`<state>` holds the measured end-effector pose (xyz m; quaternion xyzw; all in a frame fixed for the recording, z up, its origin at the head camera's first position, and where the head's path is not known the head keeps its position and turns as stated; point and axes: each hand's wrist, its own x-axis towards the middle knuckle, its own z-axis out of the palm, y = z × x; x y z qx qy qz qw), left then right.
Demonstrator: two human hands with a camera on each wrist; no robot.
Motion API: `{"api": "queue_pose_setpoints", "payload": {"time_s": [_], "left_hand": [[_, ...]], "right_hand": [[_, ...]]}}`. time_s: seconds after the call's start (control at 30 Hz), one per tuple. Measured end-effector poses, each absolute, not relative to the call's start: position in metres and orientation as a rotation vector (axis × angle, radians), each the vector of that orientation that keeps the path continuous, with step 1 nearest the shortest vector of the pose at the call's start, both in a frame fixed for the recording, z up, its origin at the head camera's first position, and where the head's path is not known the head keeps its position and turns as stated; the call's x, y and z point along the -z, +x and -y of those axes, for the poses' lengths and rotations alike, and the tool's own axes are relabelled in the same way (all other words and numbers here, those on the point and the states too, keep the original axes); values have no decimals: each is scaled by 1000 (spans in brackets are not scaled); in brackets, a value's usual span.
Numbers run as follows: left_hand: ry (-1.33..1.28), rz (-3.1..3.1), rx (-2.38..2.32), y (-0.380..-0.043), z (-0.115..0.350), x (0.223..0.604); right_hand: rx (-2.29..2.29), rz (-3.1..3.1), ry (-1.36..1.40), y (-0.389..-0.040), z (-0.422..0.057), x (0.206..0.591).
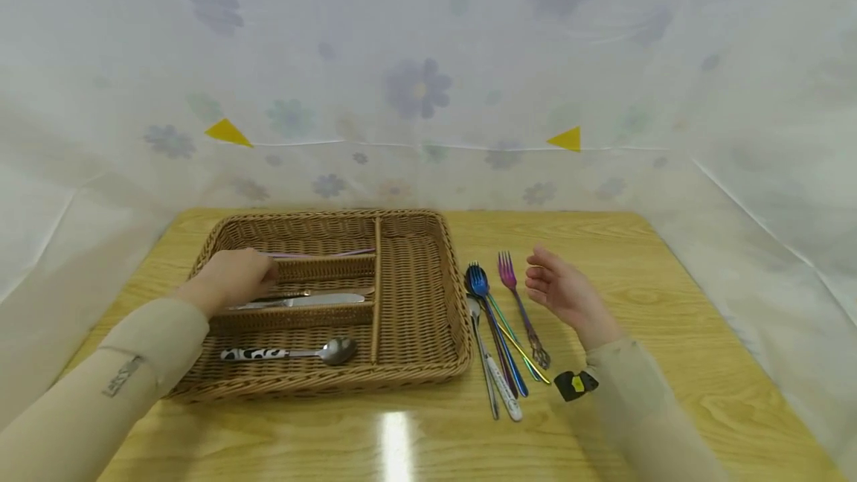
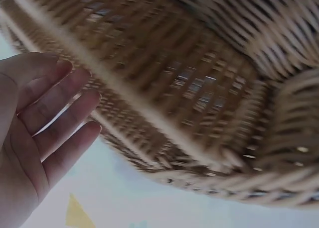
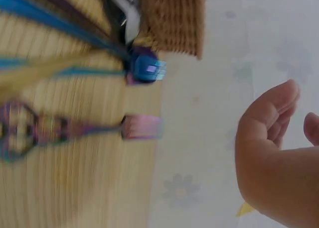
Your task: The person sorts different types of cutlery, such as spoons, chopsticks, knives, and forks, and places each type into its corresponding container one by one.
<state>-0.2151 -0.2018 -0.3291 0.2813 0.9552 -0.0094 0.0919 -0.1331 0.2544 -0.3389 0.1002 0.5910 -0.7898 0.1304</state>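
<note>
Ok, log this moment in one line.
left hand: over wicker tray, empty | right hand: beside purple fork, empty | knife: middle slot | cow-print spoon: near slot

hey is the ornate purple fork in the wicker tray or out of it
Out: the ornate purple fork lies on the wood-grain table, right of the wicker tray.

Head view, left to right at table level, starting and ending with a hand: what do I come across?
Left hand, bowl of the spotted-handle spoon, wicker basket's right-hand compartment, blue fork, pink-purple fork, right hand.
</note>
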Motion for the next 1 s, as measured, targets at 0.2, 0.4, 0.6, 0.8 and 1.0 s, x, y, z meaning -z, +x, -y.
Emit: {"api": "queue_pose_setpoints", "payload": {"time_s": [0.2, 0.4, 0.6, 0.8, 1.0], "left_hand": [[783, -2923, -20, -208, 184, 316], [710, -2967, -71, -200, 172, 314], [704, -2955, -89, -200, 169, 316], [711, -2950, -93, -200, 167, 316], [713, -2934, -76, -199, 163, 314]], "right_hand": [[1945, -2072, 363, -141, -272, 341], [1772, -2186, 395, -143, -276, 346], [1517, -2376, 344, -144, -259, 360], [1113, -2578, 174, -142, -221, 379], [780, -2731, 69, -140, -192, 394]]}}
